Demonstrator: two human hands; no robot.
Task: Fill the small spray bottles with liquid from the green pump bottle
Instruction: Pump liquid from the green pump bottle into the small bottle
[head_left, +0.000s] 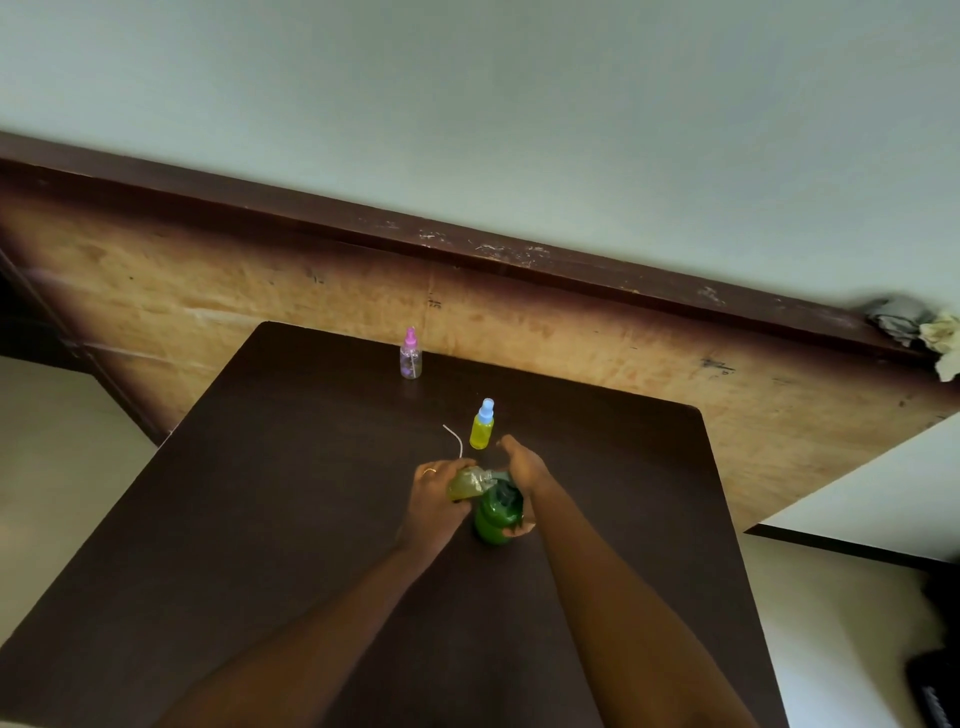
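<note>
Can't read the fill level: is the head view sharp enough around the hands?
Head view: dim and tilted; the small bottle in the left hand and the green bottle are blurred, level unreadable; the yellow bottle and pink-capped bottle behind look sharper.

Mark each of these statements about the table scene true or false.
1. The blue-capped bottle holds yellow liquid. True.
2. The pink-capped bottle lies on its side. False: it stands upright.
3. The left hand holds a small bottle tilted at the green pump bottle. True.
4. The blue-capped bottle stands farther from the person than the pink-capped one. False: it is nearer.
5. A thin white tube lies on the table. True.
</note>
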